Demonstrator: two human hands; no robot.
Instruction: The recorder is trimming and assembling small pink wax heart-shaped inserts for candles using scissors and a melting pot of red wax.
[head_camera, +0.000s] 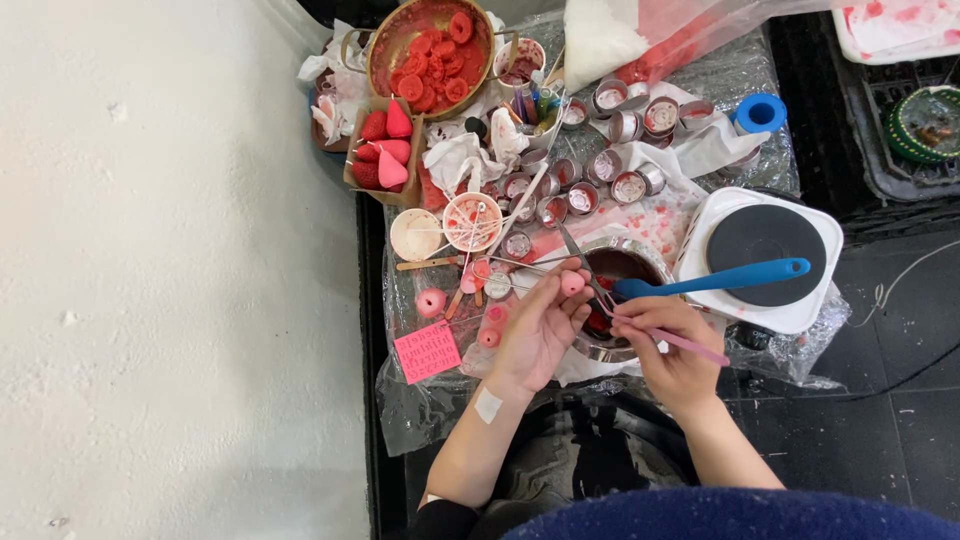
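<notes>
Pink wax work at centre frame

We pinch a small pink wax ball (572, 283) in our left hand (540, 325); our right hand (668, 340) grips a thin pink stick (672, 340) over the metal pot of dark red wax (615, 268). Farther up, many small metal cups (640, 120) look filled, and the round bowl of red wax flowers (430, 45) sits upper left.

Blue tape roll (760, 112), white hotplate (765, 257), bowl of red wax flowers (431, 45) — pink mould (427, 352), small metal cups (627, 186)
</notes>
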